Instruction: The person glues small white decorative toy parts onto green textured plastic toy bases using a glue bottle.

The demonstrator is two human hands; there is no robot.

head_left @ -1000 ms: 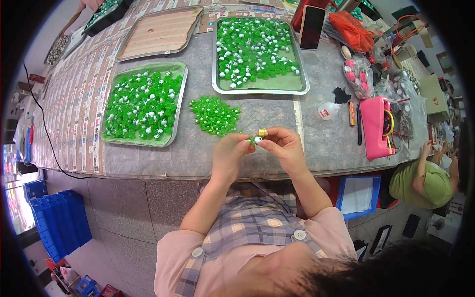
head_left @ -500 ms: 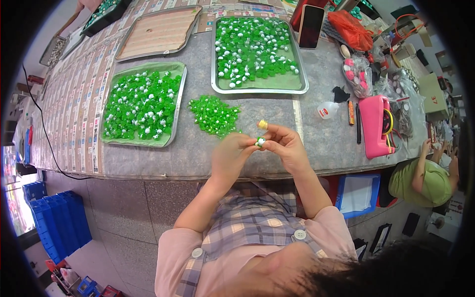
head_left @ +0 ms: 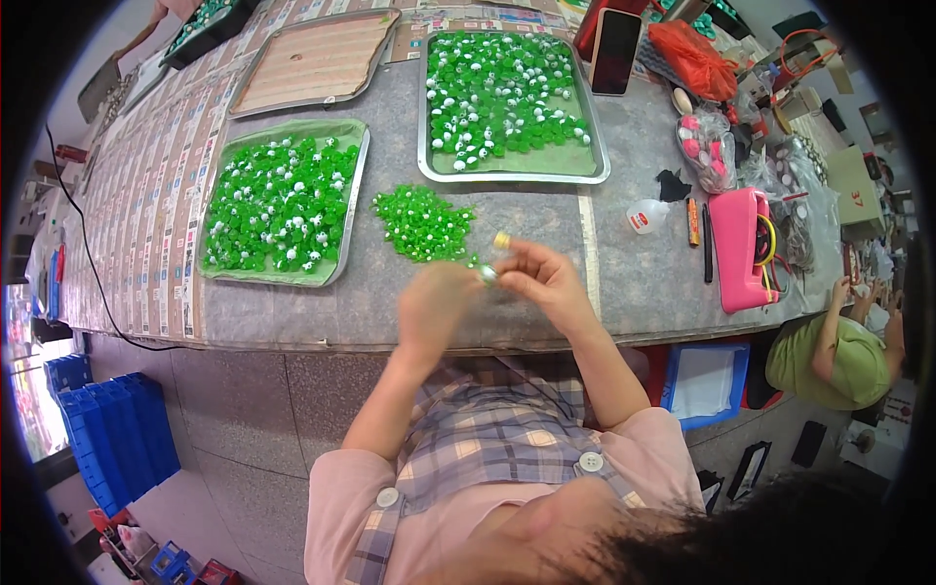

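Precision matters here: I'd keep my left hand (head_left: 437, 304) and right hand (head_left: 541, 283) pinched together on the small metal piece (head_left: 487, 276) above the worktop (head_left: 624, 283) edge, near the loose green pile (head_left: 421, 222).

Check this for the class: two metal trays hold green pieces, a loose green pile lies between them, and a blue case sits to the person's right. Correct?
Not quite. In the head view the case is pink, not blue. The two trays of green pieces and the loose pile are as stated.
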